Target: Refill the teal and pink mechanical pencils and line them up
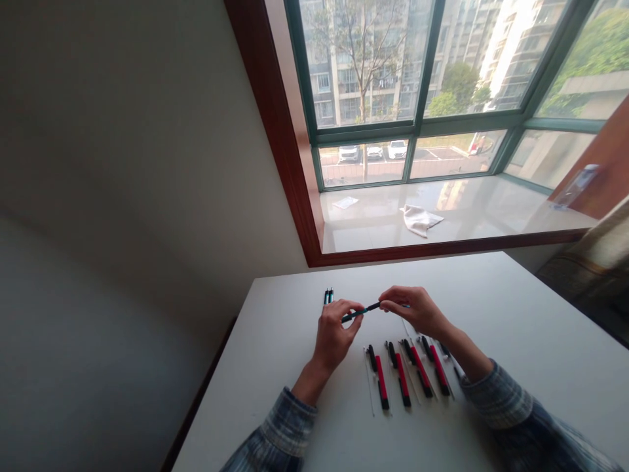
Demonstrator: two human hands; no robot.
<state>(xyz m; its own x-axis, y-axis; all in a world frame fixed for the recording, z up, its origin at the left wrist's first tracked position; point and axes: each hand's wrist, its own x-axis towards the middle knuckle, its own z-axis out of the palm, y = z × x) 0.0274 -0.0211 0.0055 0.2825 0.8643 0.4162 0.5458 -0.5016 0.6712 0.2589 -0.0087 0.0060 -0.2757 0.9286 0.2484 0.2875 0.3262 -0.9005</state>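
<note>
Above the white table, my left hand pinches the dark teal barrel of a pen. My right hand has its thumb and fingers closed on the black end of the same pen, which is tilted up to the right. Whether the two pen parts are joined is too small to tell. Two more teal and black pens lie side by side just beyond my left hand. Nearer to me are red pen barrels, each beside a short black pen part and a thin refill.
The white table meets a wall on the left and a red-brown window frame at the back. A white cloth and a small white sheet lie on the sill. A curtain hangs at the right.
</note>
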